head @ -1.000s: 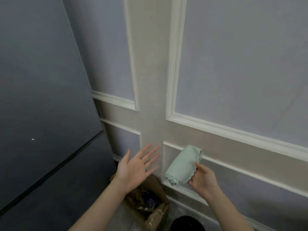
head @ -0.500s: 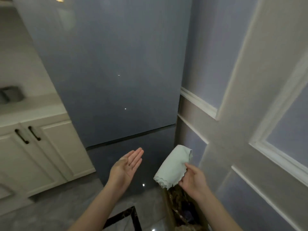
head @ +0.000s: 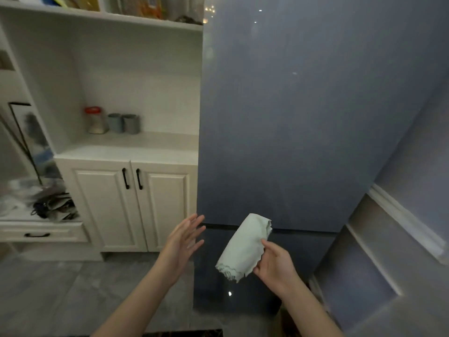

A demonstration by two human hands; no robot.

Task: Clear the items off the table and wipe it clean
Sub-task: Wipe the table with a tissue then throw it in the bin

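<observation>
A pale green folded cloth (head: 244, 246) with a scalloped edge is held up in front of me, pinched at its right edge by my right hand (head: 275, 265). My left hand (head: 183, 240) is raised to the left of the cloth, fingers straight and spread, holding nothing and not touching the cloth. The table is not in view.
A tall grey-blue fridge (head: 303, 117) stands straight ahead. Left of it is a white cabinet (head: 131, 205) with two doors, and on its counter a red-lidded jar (head: 96, 120) and two grey cups (head: 124, 122). A panelled wall (head: 401, 227) is on the right. Grey tiled floor below.
My view has swung left from the panelled wall to the fridge and white cabinet. Both hands keep their pose, the right still holding the cloth, the left still flat beside it.
</observation>
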